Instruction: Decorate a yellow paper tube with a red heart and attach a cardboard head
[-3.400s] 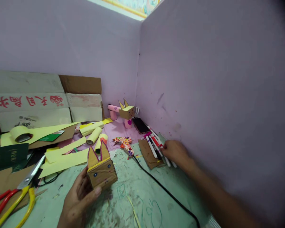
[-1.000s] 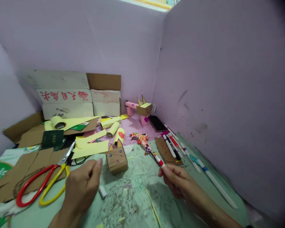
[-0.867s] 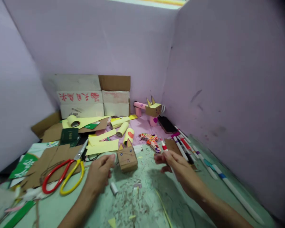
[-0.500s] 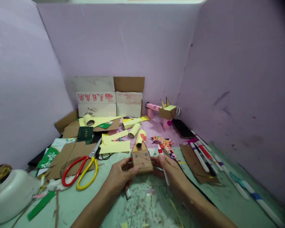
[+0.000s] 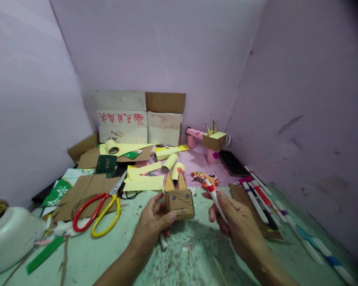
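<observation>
My left hand [image 5: 153, 222] is closed on a small cardboard animal head [image 5: 179, 204], thumb on its front edge. The head has two pointed ears outlined in purple, round drawn eyes and a small mark low on its front. A whitish stub [image 5: 163, 241] shows below my left fingers; whether they grip it is hidden. In my right hand [image 5: 231, 212] is a white marker with a red end [image 5: 216, 200], pointing up and left, apart from the head. Beyond the head lies a yellow paper roll with a red heart [image 5: 177, 171].
Red-and-yellow-handled scissors [image 5: 113, 192] lie on cardboard scraps at left, near a white bowl [image 5: 14, 240]. Several markers [image 5: 258, 202] and a phone [image 5: 234, 163] lie at right. A pink paper-tube animal [image 5: 213, 143] stands at the back, beside a flattened carton [image 5: 122, 119].
My right hand has moved right with the marker, away from the cardboard head. My left hand still holds the head, now with its ears more clearly in view. The camera view has shifted slightly.
</observation>
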### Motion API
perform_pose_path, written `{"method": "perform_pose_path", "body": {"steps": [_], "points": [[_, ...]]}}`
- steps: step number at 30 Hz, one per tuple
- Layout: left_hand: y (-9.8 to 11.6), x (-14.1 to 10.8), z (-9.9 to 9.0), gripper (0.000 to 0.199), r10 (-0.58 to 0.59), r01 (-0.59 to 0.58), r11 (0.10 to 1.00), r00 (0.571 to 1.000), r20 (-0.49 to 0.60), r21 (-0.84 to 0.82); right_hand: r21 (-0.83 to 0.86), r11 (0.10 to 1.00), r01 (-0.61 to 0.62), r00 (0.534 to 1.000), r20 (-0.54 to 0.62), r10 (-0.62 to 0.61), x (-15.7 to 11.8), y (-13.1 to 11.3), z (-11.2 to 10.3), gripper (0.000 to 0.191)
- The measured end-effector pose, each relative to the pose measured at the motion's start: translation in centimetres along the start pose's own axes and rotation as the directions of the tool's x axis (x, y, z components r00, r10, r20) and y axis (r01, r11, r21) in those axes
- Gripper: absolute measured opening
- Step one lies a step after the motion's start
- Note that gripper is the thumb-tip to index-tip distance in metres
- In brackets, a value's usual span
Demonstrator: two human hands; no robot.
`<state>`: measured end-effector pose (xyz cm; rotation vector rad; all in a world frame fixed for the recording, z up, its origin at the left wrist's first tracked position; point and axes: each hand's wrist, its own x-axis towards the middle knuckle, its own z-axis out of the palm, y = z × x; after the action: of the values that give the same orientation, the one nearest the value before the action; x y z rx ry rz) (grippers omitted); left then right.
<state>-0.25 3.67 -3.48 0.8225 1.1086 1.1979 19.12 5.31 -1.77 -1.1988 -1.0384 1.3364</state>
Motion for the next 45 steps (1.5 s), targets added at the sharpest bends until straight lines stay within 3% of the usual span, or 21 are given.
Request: {"method": "perform_pose_path", "body": {"steps": [5,9,12,14,18,24,29,34,37,41,45], "points": [[-0.6,0.7,-0.2,0.083,-0.033,0.034,0.999,0.999,0.007,-0.035,0.233,0.963,0.133,0.991,-0.032,-0.13,-0.7,-0.7,-0.2,0.035],[-1.3,1.2,-0.5,0.085,-0.034,0.033,0.998,0.999,-0.026,-0.051,0.36,0.928,0.096,0.98,0.13,-0.152,-1.3,-1.2,-0.1,0.011],[-1.4,1.2,-0.5,0.085,-0.028,0.028,0.998,1.0,-0.006,-0.048,0.415,0.907,0.066,0.966,0.203,-0.164,-1.5,-1.6,-0.3,0.019],[-1.4,1.1,-0.5,0.085,-0.029,0.029,0.999,1.0,-0.006,-0.045,0.43,0.894,0.128,0.964,0.158,-0.214,-1.6,-1.4,-0.4,0.027],[-0.9,0.8,-0.2,0.083,-0.03,0.029,0.998,0.999,-0.016,-0.048,0.274,0.924,0.267,0.955,0.053,-0.291,-1.6,-0.3,-0.5,0.018],[-0.4,0.5,0.2,0.08,-0.01,0.01,0.999,1.0,-0.008,-0.033,0.155,0.899,0.409,0.913,-0.062,-0.404,-1.8,1.2,0.8,0.028],[-1.1,0.9,-0.1,0.085,-0.04,0.039,0.999,0.998,-0.043,-0.029,0.005,0.919,0.395,0.908,-0.154,-0.389,-1.4,0.9,2.6,0.017],[-1.4,1.1,-0.3,0.086,-0.036,0.035,0.999,0.998,-0.048,-0.028,0.055,0.918,0.393,0.919,0.005,-0.394,-0.1,0.7,3.8,0.019],[-1.3,1.0,-0.3,0.085,-0.016,0.017,1.0,1.0,0.005,-0.02,0.103,0.9,0.424,0.903,0.029,-0.429,0.3,1.6,4.0,0.023],[-1.1,0.9,-0.3,0.077,0.005,-0.004,1.0,0.997,0.082,-0.011,0.014,0.879,0.477,0.876,0.074,-0.477,0.1,3.1,3.6,0.024],[-1.3,0.9,-0.4,0.079,-0.009,0.009,1.0,0.997,0.072,-0.006,-0.134,0.819,0.557,0.83,0.119,-0.545,0.2,3.8,2.9,0.021]]}}
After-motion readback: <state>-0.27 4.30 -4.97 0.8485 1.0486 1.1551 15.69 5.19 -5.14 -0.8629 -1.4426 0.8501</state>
